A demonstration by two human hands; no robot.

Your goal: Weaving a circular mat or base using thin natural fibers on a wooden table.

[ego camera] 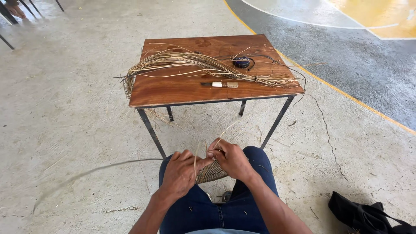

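Over my lap, my left hand point(181, 172) and my right hand point(230, 159) both grip a small woven basket piece point(211, 172) made of pale fibre. Thin loose strands point(221, 136) rise from it between my hands, and one long strand sweeps off to the left over the floor. My legs in blue jeans point(203, 208) are below. Most of the woven piece is hidden by my fingers.
A small wooden table point(182, 91) on metal legs stands in front of me. On it lie a bundle of dried fibres point(190, 63), a knife with a pale handle point(221, 84) and a dark round object point(241, 62). A black bag point(364, 214) lies on the concrete floor at lower right.
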